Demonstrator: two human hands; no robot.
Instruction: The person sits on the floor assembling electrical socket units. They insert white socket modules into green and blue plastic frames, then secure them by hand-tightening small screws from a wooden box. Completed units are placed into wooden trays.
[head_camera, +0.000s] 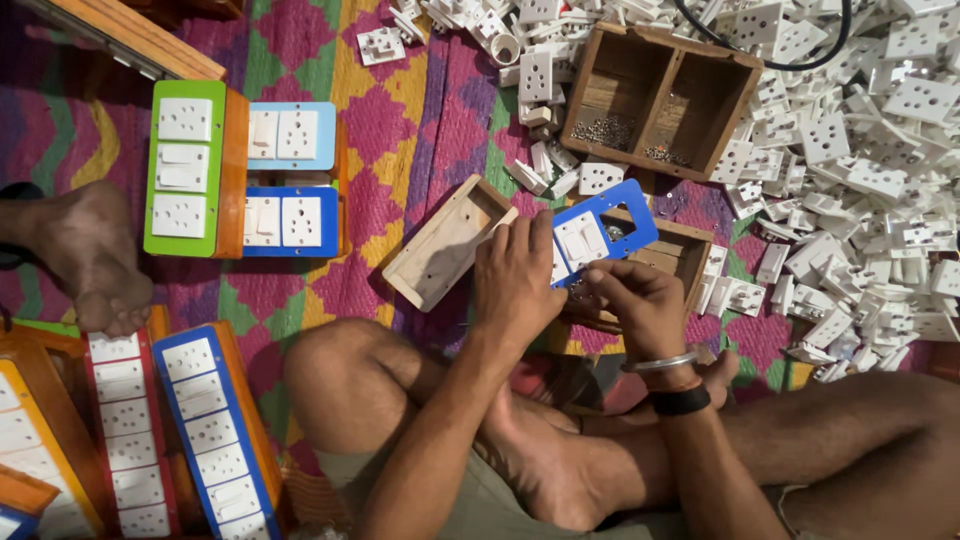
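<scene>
Centrally, the left hand (515, 280) is closed on the near edge of a blue switch plate (598, 232) carrying a white switch, holding it over an open wooden box (672, 258). The right hand (638, 305) sits just below the plate, fingertips pinched together; whatever they pinch is too small to tell. Left of the grip lies an empty wooden box (447, 242) on the patterned mat (400, 130). Beyond it stands a two-compartment wooden tray (660, 98) holding small screws. Right of the grip spreads a heap of white sockets (860, 170). Far left stand finished boards, one green-faced switchboard (184, 168) among them.
</scene>
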